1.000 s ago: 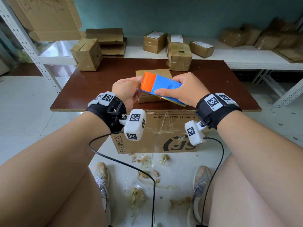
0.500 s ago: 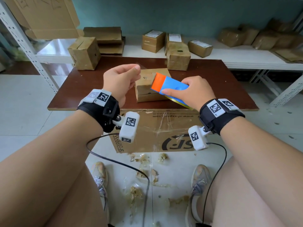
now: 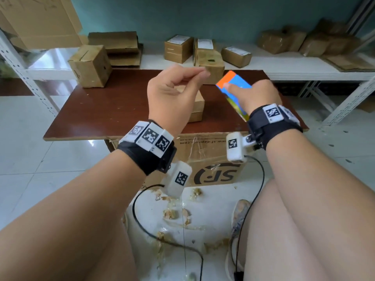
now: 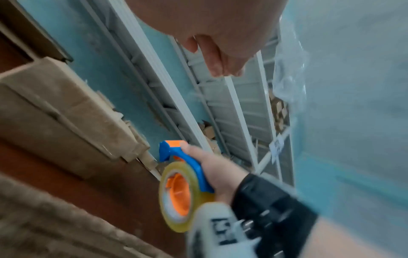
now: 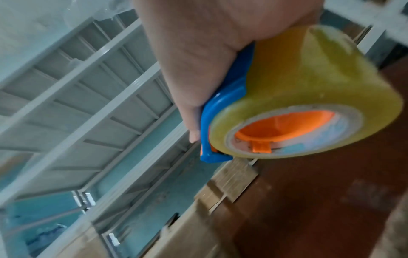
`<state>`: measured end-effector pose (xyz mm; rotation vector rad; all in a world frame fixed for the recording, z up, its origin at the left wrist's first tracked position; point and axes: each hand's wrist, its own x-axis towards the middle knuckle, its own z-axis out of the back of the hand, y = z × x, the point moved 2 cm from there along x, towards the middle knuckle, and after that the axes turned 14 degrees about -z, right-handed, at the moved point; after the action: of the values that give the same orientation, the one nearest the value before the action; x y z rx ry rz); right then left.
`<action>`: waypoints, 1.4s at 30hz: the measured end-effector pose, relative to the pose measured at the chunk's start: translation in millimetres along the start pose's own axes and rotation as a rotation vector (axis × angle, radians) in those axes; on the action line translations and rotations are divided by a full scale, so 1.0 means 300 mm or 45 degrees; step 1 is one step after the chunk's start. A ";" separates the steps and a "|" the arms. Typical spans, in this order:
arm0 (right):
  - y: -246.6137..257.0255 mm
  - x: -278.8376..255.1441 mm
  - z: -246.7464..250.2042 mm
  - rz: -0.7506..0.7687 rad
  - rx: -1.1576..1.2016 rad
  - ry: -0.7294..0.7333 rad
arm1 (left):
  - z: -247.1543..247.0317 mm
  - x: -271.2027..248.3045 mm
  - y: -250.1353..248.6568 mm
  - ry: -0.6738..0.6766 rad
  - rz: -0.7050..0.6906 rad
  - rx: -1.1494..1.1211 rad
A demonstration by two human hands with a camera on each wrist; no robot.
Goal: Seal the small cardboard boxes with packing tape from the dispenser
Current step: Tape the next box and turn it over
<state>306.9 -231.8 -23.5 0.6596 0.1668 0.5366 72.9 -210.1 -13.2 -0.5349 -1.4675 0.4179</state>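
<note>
My right hand [image 3: 233,88] grips the blue and orange tape dispenser [image 3: 235,82] above the right part of the brown table [image 3: 113,110]. Its yellowish clear tape roll [image 5: 309,96] hangs under the palm, as the left wrist view also shows the tape roll [image 4: 176,195]. My left hand [image 3: 203,73] is raised left of the dispenser's orange mouth, thumb and forefinger pinched together. A clear film [image 4: 289,69] beside those fingers looks like the pulled tape end. A small cardboard box [image 3: 197,106] lies on the table, partly hidden behind my left hand.
Two more boxes [image 3: 89,65] [image 3: 211,63] stand at the table's far edge. A white shelf [image 3: 284,65] behind carries several parcels. A large SF carton [image 3: 213,165] sits under the table, with tape scraps [image 3: 172,213] and a cable on the floor.
My left hand left the dispenser's mouth and rose up and away, fingers still pinched. My right hand carried the dispenser right and upward, off the small box.
</note>
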 end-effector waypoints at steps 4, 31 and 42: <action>-0.056 0.107 -0.017 0.010 0.004 0.028 | 0.032 0.016 0.032 -0.040 0.274 -0.044; 0.155 -0.143 -0.180 0.306 0.863 0.879 | 0.081 0.043 0.199 0.074 0.507 0.124; 0.149 -0.069 -0.194 0.173 0.931 0.506 | 0.116 0.051 0.331 0.079 0.715 0.491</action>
<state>252.4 -181.6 -41.5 1.2761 0.7179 0.7404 44.8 -117.3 -57.2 -0.6355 -1.1211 1.0910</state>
